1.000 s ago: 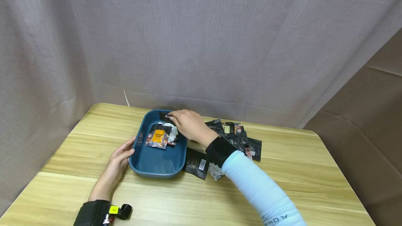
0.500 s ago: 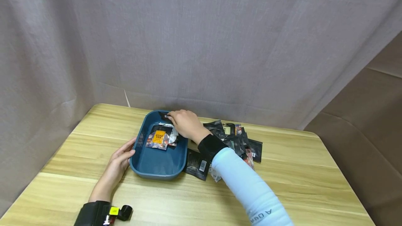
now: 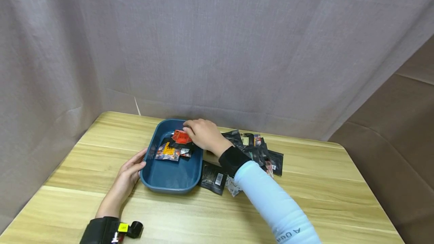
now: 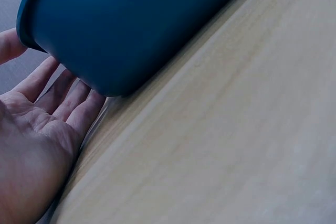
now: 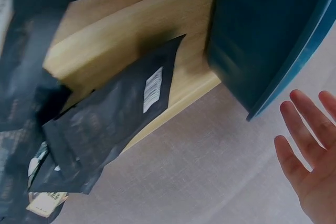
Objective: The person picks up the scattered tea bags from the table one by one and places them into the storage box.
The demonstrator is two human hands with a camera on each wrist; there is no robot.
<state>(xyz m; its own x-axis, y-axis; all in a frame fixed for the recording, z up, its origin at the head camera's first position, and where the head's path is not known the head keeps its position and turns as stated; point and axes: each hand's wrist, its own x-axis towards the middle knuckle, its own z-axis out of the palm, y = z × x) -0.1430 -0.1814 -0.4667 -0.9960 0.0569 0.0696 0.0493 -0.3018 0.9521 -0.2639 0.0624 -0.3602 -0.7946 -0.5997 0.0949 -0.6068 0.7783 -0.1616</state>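
Observation:
In the head view, a blue plastic bin point(image 3: 169, 178) stands on the table with several small sachets inside. A black sachet with a red label point(image 3: 182, 137) lies on top, overlapping one with an orange label point(image 3: 168, 150). My right hand point(image 3: 205, 134) is over the bin's far right rim. Its fingers are extended and spread in the right wrist view, with nothing between them. My left hand point(image 3: 128, 171) rests against the bin's left side. In the left wrist view its straight fingers point(image 4: 73, 98) touch the outer wall, with the thumb by the rim.
Right of the bin lies a loose pile of mostly black sachets point(image 3: 234, 137). A black sachet with a white barcode point(image 3: 212, 177) lies against the bin's near right side. Behind the wooden table point(image 3: 305, 183) hangs a grey curtain point(image 3: 237, 48).
The dark sachet at my right fingertips has been let go and now lies red label up on the other sachets in the bin. My left hand and the bin have stayed put.

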